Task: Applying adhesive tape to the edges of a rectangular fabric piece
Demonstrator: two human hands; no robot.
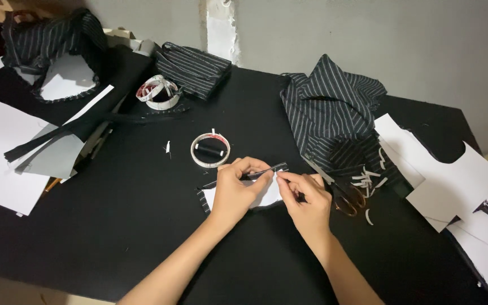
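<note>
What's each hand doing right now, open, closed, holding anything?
Left hand: closed, pinching the striped fabric strip over the white paper piece.
Right hand: closed, fingertips pinching the same strip near its middle.

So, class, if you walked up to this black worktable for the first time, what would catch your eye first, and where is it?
First, the two hands at the centre front: the left hand and right hand pinch a small striped fabric piece backed with white paper. Just behind them lies a white tape ring around a black thread spool. To the right, a heap of black pinstriped cloth rises beside white paper pattern pieces.
</note>
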